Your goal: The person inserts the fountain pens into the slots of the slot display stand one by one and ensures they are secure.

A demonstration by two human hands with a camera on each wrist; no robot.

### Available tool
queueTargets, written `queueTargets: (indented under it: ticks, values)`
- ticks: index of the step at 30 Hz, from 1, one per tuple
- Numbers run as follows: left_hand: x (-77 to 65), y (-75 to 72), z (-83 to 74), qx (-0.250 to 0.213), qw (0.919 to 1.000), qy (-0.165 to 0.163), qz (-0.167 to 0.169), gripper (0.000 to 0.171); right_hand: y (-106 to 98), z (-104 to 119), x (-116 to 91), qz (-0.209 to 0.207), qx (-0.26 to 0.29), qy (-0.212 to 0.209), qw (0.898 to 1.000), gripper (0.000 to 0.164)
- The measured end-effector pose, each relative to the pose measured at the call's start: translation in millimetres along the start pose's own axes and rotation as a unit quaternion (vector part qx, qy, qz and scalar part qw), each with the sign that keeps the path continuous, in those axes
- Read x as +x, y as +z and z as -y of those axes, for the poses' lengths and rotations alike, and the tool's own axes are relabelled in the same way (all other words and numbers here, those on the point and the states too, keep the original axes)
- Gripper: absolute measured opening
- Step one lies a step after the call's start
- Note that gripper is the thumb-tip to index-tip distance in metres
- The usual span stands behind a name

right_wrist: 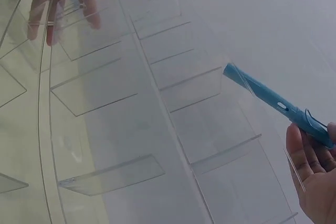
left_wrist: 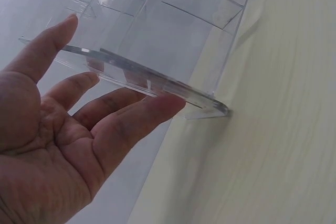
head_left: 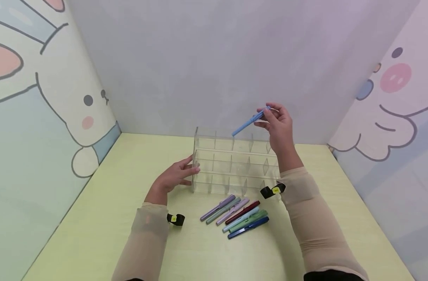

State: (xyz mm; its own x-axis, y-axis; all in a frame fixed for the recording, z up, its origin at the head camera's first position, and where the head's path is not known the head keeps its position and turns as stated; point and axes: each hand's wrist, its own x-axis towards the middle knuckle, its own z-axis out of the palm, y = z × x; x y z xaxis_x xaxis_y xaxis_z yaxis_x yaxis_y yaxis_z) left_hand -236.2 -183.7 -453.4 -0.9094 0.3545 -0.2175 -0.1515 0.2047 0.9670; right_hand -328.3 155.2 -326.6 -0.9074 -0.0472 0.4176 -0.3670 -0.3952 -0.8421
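A clear, tiered plastic organizer [head_left: 240, 167] with several compartments stands on the table. My left hand [head_left: 176, 175] grips its left side panel [left_wrist: 142, 74], thumb and fingers about the edge in the left wrist view. Above the organizer's back row, my right hand [head_left: 278, 123] pinches a light blue pen [head_left: 249, 124] near its clip end. The pen slants, its free end pointing down and left; in the right wrist view the blue pen [right_wrist: 268, 95] is apart from the dividers. Beneath the organizer's front edge lie several pens, among them a dark red pen [head_left: 243, 212] and a dark blue pen [head_left: 248, 228].
The pale yellow table [head_left: 136, 156] meets a grey back wall [head_left: 200, 70]. Side walls with a cartoon rabbit [head_left: 80, 117] and another cartoon animal [head_left: 379, 117] flank it. A black wrist strap with a yellow tag [head_left: 175, 219] sits at the left wrist.
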Motion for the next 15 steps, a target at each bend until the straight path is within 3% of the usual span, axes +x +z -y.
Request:
queueTargets:
  ticks: [4, 8, 15]
  values:
    - [0.5, -1.1, -1.0, 0.001, 1.0, -0.002, 0.0, 0.085, -0.3, 0.7, -2.2, 0.023, -0.029, 0.002, 0.999, 0.036]
    - [1.1, -2.4, 0.8, 0.002, 1.0, -0.006, -0.001, 0.084, -0.7, 0.1, -4.7, 0.073, -0.074, 0.006, 0.995, 0.03]
    - [1.0, -4.0, 3.7, 0.003, 0.9999, -0.01, -0.005, 0.088, 0.4, -0.5, -6.3, 0.17, -0.164, 0.013, 0.972, 0.026]
